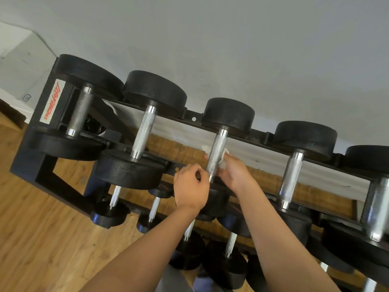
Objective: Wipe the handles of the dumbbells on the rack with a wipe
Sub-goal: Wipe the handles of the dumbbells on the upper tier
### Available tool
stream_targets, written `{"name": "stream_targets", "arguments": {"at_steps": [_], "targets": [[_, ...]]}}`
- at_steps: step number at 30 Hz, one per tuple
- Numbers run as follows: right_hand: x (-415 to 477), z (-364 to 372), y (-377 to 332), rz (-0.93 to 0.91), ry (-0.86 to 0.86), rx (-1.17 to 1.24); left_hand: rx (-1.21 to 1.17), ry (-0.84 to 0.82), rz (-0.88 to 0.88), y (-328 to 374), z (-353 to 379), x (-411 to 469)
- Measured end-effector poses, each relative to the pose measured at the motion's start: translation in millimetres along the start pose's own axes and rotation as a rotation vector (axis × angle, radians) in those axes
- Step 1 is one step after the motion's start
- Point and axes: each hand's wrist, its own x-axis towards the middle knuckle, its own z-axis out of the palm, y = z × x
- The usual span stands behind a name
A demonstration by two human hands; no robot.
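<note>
Ideally the wipe (223, 160) wraps fully round the handle (217, 152) of the third dumbbell (228, 114) on the rack (27, 157) and slides end to end (knurling traps grime). The right hand (233, 171) reaches up, fingers curled, holding the wipe against the handle. The left hand (191, 186) sits beside the handle's lower end, fingers curled, though I cannot tell whether it grips anything.
</note>
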Motion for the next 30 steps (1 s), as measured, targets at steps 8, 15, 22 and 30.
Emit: {"name": "stream_targets", "arguments": {"at_steps": [8,15,22,30], "targets": [[5,-5,-2,0.047,-0.014,-0.02,0.004,0.01,0.017,-4,3,2],[1,-22,13,-0.022,-0.072,-0.425,-0.011,0.011,0.025,-3,2,1],[8,-14,11,-0.143,-0.001,-0.514,-0.028,0.01,0.025,-3,2,0],[12,-19,8,-0.183,-0.061,-0.593,-0.025,0.011,0.005,-5,4,1]]}}
